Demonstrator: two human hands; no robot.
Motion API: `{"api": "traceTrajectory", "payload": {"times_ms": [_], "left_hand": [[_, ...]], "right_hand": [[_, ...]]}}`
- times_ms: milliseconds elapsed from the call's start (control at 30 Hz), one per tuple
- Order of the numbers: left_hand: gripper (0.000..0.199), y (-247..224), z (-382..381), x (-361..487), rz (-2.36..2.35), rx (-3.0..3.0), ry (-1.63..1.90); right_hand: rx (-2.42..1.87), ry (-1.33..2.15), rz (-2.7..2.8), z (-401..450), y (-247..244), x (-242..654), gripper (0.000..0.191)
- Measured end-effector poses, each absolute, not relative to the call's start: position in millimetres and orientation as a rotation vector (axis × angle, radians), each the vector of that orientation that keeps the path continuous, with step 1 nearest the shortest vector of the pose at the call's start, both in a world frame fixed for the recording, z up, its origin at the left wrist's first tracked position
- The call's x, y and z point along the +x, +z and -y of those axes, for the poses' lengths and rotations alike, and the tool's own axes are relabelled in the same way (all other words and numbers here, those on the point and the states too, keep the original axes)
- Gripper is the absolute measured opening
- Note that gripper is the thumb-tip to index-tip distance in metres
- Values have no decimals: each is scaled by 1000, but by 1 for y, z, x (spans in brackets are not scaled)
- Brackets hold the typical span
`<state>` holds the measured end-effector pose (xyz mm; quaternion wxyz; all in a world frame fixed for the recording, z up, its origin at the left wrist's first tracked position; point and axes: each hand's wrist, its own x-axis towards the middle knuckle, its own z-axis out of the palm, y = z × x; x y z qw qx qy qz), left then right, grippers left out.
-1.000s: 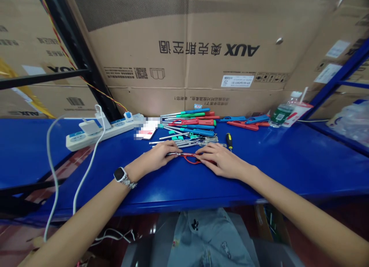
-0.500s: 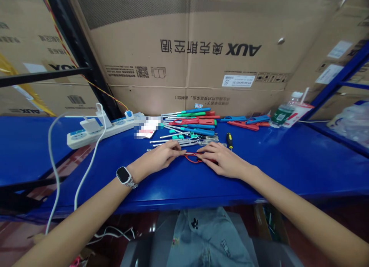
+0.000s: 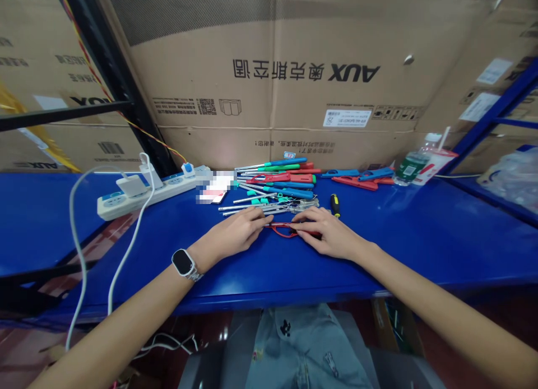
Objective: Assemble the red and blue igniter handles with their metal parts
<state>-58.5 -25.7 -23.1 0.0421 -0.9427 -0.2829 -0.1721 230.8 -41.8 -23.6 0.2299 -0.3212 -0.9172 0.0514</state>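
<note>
On the blue table, a red long-nosed lighter [image 3: 284,234], its trigger-guard loop facing me, lies between my hands. My left hand [image 3: 239,235] pinches its left end, thumb and fingers together. My right hand [image 3: 330,232] is closed over the right end and hides most of the handle. Just behind them is a pile of lighter parts, with metal tubes [image 3: 241,207] and blue, green and red handles; a blue handle [image 3: 299,191] is among them. A yellow-and-black screwdriver [image 3: 334,204] lies beyond my right hand.
Blue and red casing pieces [image 3: 355,183] lie at the back right, beside a water bottle [image 3: 409,167] and a cup with a straw [image 3: 437,163]. A white power strip [image 3: 168,188] with cables and a phone [image 3: 218,188] are at left. A large carton [image 3: 269,109] stands behind.
Both hands keep hold of the red lighter in nearly the same place. My right hand's fingers have shifted slightly right, and my left wrist has turned a little.
</note>
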Motion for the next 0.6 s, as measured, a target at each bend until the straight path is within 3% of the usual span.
{"api": "traceTrajectory", "payload": {"times_ms": [233,600], "left_hand": [[35,-11,25,-59,910,-2876,-720],[25,4,-44,-30,1177,-2785,-943]], "right_hand": [[-986,83,2342,28,-13,232,25],[-1402,-107,2417,-66,14,210,20]]}}
